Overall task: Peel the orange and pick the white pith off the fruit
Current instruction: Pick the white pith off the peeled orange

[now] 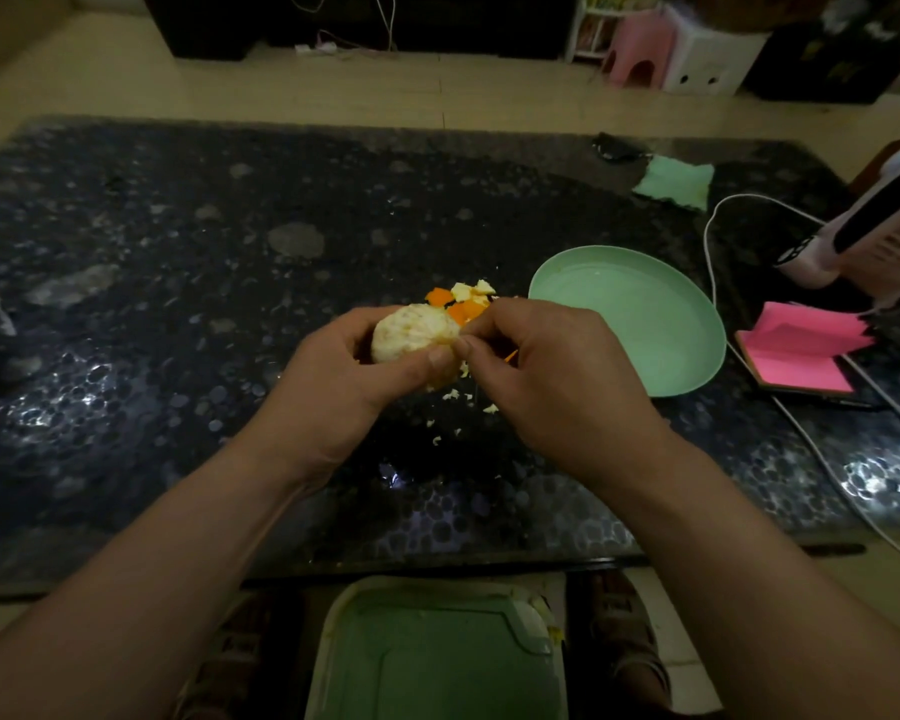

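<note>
The orange (411, 332), nearly all peeled and pale with white pith, is held above the table's middle in the left grip (344, 366), fingers curled round it. The right grip (546, 366) pinches at its right side. Peel pieces (461, 301) and pith scraps (453, 394) lie on the dark, glossy, pebble-patterned table (178, 283), near a green plate (640, 324). Tan floor (281, 85) lies beyond.

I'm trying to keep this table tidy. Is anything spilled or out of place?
Yes. The peel pieces and small white pith scraps lie loose on the dark table, beside the green plate rather than on it. The left hand grips the orange while the right hand pinches at it.
</note>
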Demonstrator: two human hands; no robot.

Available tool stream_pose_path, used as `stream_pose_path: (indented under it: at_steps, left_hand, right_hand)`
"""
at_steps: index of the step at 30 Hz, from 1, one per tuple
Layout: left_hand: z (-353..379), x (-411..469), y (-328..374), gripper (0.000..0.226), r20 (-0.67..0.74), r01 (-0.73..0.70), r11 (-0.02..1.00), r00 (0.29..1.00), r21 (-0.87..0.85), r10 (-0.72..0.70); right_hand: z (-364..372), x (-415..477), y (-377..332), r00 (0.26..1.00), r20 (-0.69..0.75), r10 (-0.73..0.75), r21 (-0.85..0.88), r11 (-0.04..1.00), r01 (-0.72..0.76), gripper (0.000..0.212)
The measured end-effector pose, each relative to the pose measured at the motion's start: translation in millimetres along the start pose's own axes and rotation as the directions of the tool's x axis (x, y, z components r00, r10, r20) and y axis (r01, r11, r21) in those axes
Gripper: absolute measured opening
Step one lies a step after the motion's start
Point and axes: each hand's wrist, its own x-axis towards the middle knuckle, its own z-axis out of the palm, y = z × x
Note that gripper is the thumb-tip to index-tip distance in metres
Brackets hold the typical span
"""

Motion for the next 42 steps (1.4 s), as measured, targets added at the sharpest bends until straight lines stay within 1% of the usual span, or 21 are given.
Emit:
stream_pose_path:
  at_steps: [4, 8, 10, 13, 15, 17, 19, 23, 28, 31, 37, 42]
  left_hand:
    - [1.5, -1.4, 0.2, 0.053, 0.0, -0.006, 1.0, 1.0, 0.01, 0.006]
    - [3.2, -1.7, -0.4, 0.055, -0.008, -0.013, 1.0, 1.0, 0.008, 0.013]
    - [3.2, -2.2, -0.6, 0.055, 0.002, 0.001, 1.0, 1.0, -0.017, -0.001]
    - [1.9, -1.6, 0.2, 0.054, 0.014, 0.035, 0.997, 0.999, -0.069, -0.034]
    - [0.7, -0.1, 1.0, 0.053, 0.006, 0.049, 0.993, 0.999, -0.11, -0.049]
    - [-0.5, 1.0, 1.2, 0.053, 0.002, 0.05, 0.992, 0.999, -0.115, -0.05]
    - [-1.5, 0.7, 1.2, 0.055, 0.005, 0.047, 0.993, 0.999, -0.104, -0.047]
    - [-2.1, -0.4, 1.6, 0.054, 0.021, 0.045, 0.995, 0.999, -0.086, -0.043]
    - [-2.4, 1.2, 1.6, 0.061, 0.032, 0.054, 0.988, 0.998, -0.142, -0.05]
    - [-2.8, 1.3, 2.7, 0.059, 0.041, 0.056, 0.983, 0.998, -0.177, -0.05]
    - [-8.4, 2.1, 2.2, 0.053, 0.117, 0.088, 0.961, 0.991, -0.262, -0.059]
    - [-9.8, 3.2, 0.0, 0.054, 0.13, 0.103, 0.941, 0.989, -0.322, -0.064]
  right_hand:
    - [2.2, 0.1, -1.6, 0.997, -0.046, -0.058, -0.085, 0.995, 0.054, 0.014]
    - [4.6, 1.4, -3.1, 0.995, -0.08, -0.053, -0.106, 0.993, 0.044, 0.013]
    - [4.3, 2.1, -0.4, 0.997, -0.076, -0.014, -0.055, 0.998, 0.01, 0.012]
    - [1.4, 2.9, 4.1, 0.998, -0.026, 0.057, 0.094, 0.994, -0.054, 0.012]
    - [-0.2, 2.6, 4.8, 0.996, 0.02, 0.085, 0.164, 0.983, -0.087, 0.014]
    - [-1.1, 2.3, 3.5, 0.995, 0.047, 0.092, 0.203, 0.974, -0.1, 0.014]
    - [0.2, 2.1, 2.0, 0.996, 0.045, 0.075, 0.203, 0.976, -0.082, 0.01]
    - [5.2, 2.3, 2.3, 0.998, 0.0, 0.058, 0.18, 0.982, -0.057, 0.008]
    - [5.6, 2.0, 1.2, 0.997, -0.07, 0.017, 0.145, 0.989, -0.007, 0.011]
    - [6.8, 1.1, -3.0, 0.994, -0.109, -0.014, 0.104, 0.994, 0.025, 0.012]
    - [4.8, 2.4, -0.4, 0.991, -0.114, 0.069, 0.189, 0.981, -0.047, 0.013]
    - [2.9, 3.4, 0.8, 0.988, -0.104, 0.111, 0.214, 0.973, -0.087, 0.015]
